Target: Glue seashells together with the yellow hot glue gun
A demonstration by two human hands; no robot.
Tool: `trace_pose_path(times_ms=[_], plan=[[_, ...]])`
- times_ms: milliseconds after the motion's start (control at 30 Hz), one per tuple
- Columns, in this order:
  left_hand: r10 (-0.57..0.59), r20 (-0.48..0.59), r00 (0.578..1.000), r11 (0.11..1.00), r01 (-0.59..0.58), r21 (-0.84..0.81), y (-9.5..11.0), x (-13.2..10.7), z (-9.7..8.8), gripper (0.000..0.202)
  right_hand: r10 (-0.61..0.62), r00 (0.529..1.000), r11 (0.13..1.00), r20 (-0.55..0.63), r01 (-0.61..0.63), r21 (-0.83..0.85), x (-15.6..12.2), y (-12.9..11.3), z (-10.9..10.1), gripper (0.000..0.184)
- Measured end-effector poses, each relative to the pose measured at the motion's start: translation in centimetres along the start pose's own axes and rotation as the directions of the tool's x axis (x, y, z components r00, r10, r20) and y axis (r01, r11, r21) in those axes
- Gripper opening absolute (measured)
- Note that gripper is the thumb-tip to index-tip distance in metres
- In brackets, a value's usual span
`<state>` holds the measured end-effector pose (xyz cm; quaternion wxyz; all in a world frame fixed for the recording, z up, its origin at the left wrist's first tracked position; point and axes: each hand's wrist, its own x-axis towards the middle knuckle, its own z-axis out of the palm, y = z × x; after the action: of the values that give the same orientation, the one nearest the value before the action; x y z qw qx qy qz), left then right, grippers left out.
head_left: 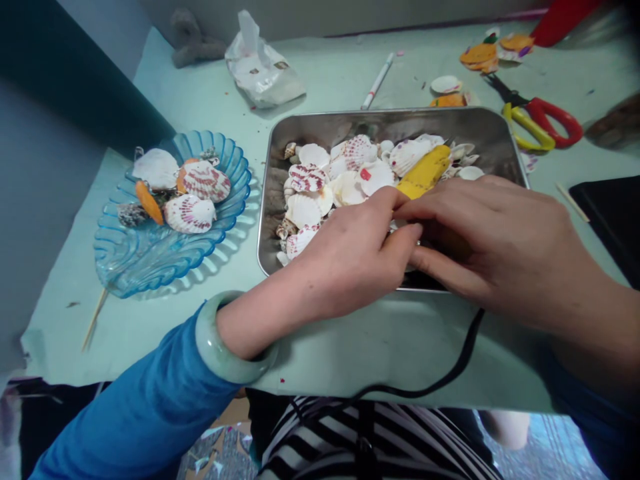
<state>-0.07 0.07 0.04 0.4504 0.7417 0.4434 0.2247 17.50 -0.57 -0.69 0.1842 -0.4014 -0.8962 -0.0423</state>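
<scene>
Ridged, fan-shaped white shells [345, 188], some purple-streaked, are heaped in a metal tray [274, 200] at twelve o'clock. The left hand [355, 247] and right hand [505, 233] are curled together above; any grip cannot be told.

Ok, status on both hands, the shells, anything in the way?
Left hand and right hand together over metal tray; grip hidden between them. Shells heaped inside. Yellow object over shells, beside right hand; hands block tray's near right corner.

Legible text, labels, numbers or signs: none. Plastic bag [265, 75]: small brownish printed patches, too small to read. White pen [377, 81]: faint reddish marking on barrel, illegible.
</scene>
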Motion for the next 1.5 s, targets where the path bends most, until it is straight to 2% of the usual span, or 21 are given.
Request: trace_pose_path(times_ms=[1500], plan=[[0.003, -0.006, 1.000, 1.000, -0.003, 0.008, 0.01, 0.06, 0.15, 0.013, 0.004, 1.000, 1.000, 0.007, -0.004, -0.018, -0.03, -0.08, 0.08, 0.028]])
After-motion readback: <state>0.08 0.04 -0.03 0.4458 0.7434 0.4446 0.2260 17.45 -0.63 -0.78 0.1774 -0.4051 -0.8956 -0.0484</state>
